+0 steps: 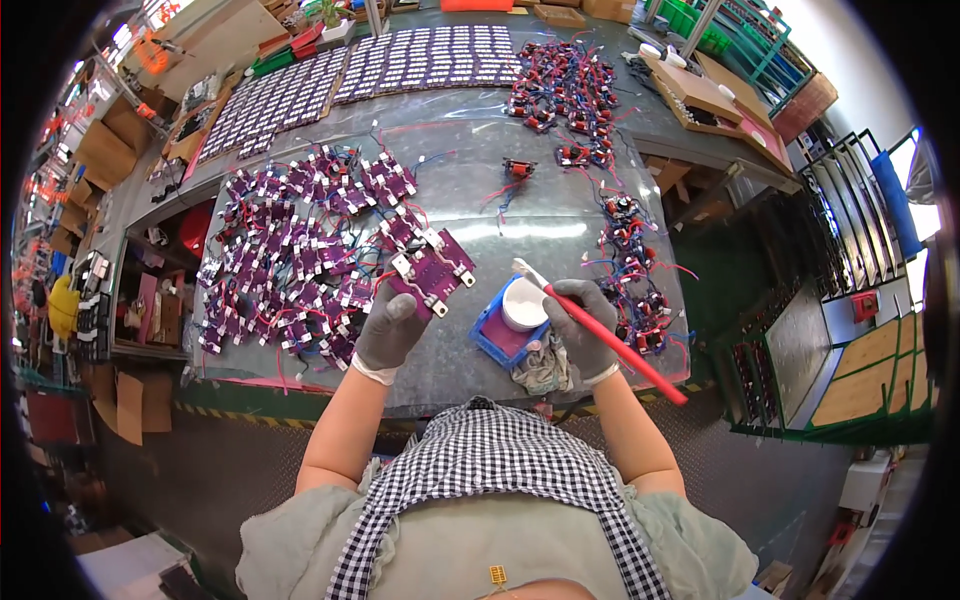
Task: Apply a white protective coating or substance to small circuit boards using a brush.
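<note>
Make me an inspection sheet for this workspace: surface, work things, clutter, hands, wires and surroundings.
Surface: grey workbench, shiny, with glare.
Job's things: purple circuit board; red-handled brush; white container at a blue tray.
Clutter: heaped purple boards at left, red-coil parts at right, crumpled cloth beside the tray.
Hands: gloved left hand has its fingers on the circuit board; gloved right hand holds the brush, pale tip near the container.
Cables: thin red and blue wires tangled among the boards and coil parts.
Surroundings: cardboard boxes at left, a rack at right, dark floor below.
</note>
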Motion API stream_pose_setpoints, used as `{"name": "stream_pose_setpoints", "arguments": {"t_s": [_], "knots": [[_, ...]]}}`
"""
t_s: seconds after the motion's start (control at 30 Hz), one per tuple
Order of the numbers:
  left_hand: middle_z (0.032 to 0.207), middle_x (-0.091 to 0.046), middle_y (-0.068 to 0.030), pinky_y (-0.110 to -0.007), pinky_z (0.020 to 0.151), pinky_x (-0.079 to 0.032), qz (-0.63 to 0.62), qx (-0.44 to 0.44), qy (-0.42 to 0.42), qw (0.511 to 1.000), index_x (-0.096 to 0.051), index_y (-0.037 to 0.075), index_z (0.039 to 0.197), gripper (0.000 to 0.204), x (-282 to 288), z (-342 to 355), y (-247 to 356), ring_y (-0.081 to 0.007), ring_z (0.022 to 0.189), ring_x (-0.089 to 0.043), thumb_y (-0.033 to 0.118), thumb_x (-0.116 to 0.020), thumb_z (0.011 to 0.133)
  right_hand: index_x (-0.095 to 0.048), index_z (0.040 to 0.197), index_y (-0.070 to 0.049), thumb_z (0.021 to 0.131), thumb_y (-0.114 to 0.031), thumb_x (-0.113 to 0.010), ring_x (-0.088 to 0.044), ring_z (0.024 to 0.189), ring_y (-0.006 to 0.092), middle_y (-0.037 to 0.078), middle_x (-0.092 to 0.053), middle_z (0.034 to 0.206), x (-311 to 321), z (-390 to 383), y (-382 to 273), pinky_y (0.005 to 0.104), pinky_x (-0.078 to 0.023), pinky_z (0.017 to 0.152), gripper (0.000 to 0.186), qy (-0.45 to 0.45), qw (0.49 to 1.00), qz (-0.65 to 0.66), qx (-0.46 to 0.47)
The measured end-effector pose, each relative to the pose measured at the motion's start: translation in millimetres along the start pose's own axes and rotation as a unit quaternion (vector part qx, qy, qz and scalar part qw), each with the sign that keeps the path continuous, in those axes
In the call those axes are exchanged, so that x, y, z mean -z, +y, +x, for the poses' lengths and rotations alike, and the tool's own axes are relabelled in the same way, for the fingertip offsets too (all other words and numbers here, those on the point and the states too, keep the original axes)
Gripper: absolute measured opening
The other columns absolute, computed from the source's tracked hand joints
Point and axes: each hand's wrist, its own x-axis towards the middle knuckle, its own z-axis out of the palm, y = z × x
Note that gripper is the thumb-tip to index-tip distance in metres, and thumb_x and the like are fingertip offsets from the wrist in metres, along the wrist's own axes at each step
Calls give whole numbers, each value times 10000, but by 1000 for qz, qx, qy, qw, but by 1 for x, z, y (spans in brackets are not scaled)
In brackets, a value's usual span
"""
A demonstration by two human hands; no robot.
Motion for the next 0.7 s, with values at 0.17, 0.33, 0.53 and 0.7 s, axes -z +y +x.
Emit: {"name": "stream_pose_setpoints", "arguments": {"t_s": [0.17, 0.33, 0.53, 0.7], "knots": [[1419, -492, -154, -408, 1111, -375, 30, -3, -18, 999, -330, -22, 1466, 878, -27, 5, 2, -265, 1308, -498, 414, -713, 808, -604, 927, -32, 816, -10, -733, -589, 696, 65, 33, -643, 803, 3, 9, -70, 221, -489, 630, 172, 45, 990, 136, 4], [1419, -464, -116, -454, 1116, -383, -13, 12, 0, 1000, -368, 104, 1438, 854, -27, 8, 7, -293, 1320, -480, 311, -800, 731, -618, 860, -32, 807, 3, -704, -561, 588, 62, 27, -627, 721, 3, 4, -69, 229, -466, 545, 107, 41, 996, 75, 24], [1412, -476, -117, -433, 1112, -385, 5, 3, -1, 1000, -352, 78, 1449, 884, -28, 9, 11, -281, 1313, -487, 371, -797, 743, -621, 857, -58, 777, -41, -750, -641, 626, 177, 77, -665, 765, 2, 12, -91, 295, -506, 573, 153, 73, 992, 97, 45], [1416, -476, -121, -417, 1115, -378, 12, -18, -21, 1000, -348, 41, 1452, 867, -30, 15, 13, -266, 1314, -484, 393, -765, 778, -614, 875, -42, 788, -10, -721, -605, 624, 126, 63, -647, 758, -4, 5, -78, 261, -487, 574, 142, 46, 996, 75, 31]]}}
